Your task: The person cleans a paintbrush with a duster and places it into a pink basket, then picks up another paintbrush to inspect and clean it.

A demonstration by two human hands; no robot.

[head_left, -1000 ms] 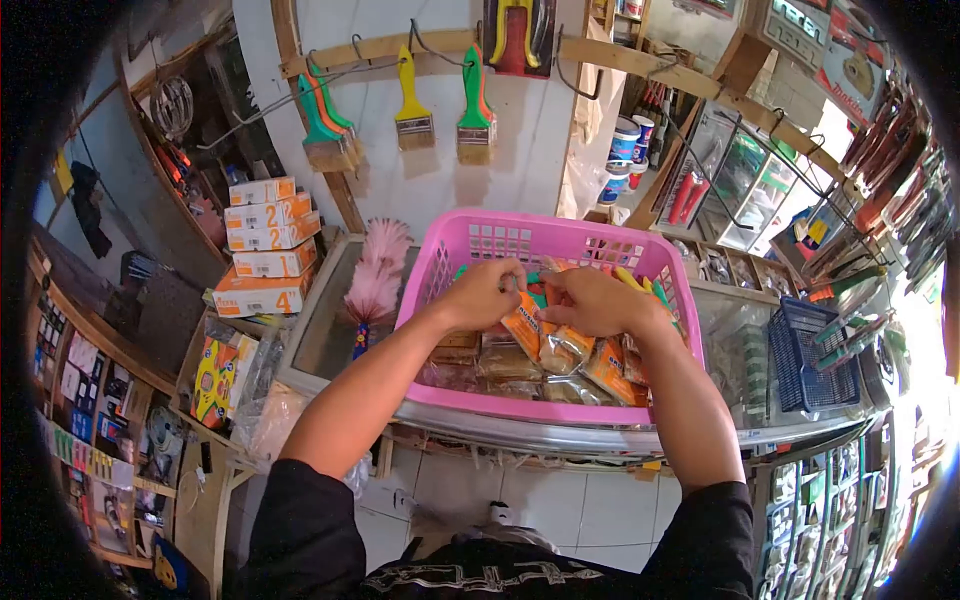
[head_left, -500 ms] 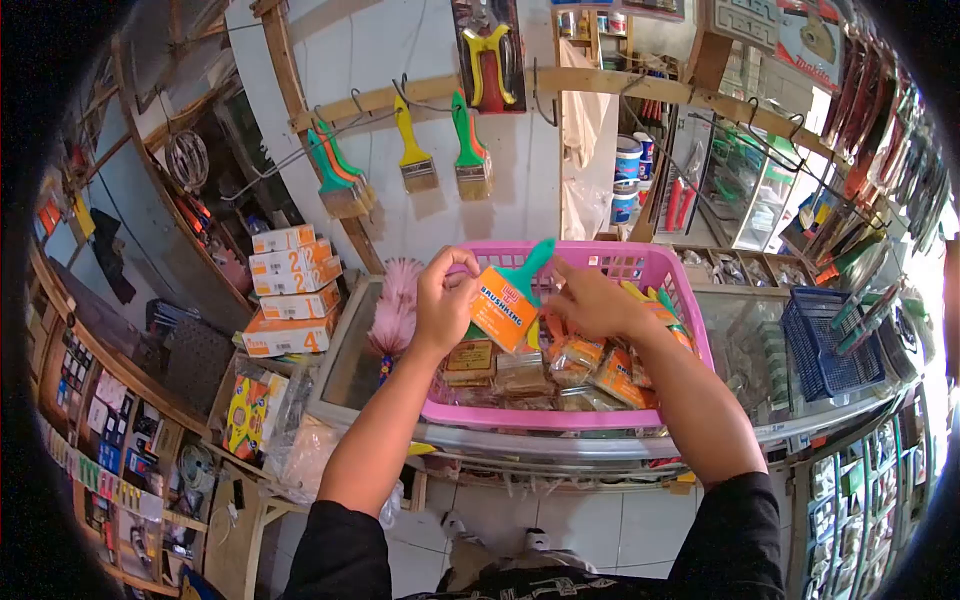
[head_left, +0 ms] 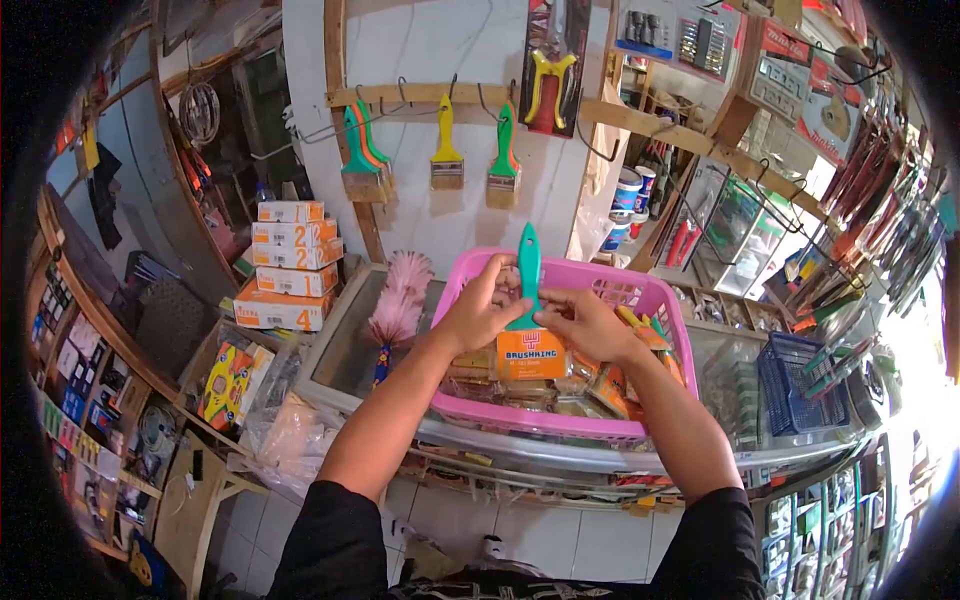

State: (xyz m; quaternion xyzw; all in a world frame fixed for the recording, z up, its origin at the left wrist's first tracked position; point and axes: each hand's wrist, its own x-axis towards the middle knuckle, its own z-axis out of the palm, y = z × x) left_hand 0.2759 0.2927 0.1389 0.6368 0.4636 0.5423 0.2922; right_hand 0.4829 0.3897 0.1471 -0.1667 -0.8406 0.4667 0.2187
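A paintbrush [head_left: 529, 265] with a green handle stands upright above the basket, bristle end down in an orange "Brushking" sleeve [head_left: 532, 357]. My left hand [head_left: 482, 312] grips the brush from the left, thumb at the base of the handle. From the other side, my right hand [head_left: 592, 325] pinches the same spot, its thumb close to the left one. Below both hands, the pink plastic basket [head_left: 545, 424] holds several more packaged brushes [head_left: 612, 388], some with orange labels. The held brush hides part of them.
The basket rests on a glass display counter [head_left: 715, 377]. Paintbrushes [head_left: 447, 150] hang from hooks on the wall rail ahead. To the left are a pink feather duster [head_left: 401, 298] and stacked white-orange boxes [head_left: 290, 262]. A blue basket [head_left: 800, 385] stands at the right.
The brush has turned from tilted to upright, its label now facing me. My left hand has shifted from the sleeve's corner to the handle base, and my right hand has closed there too.
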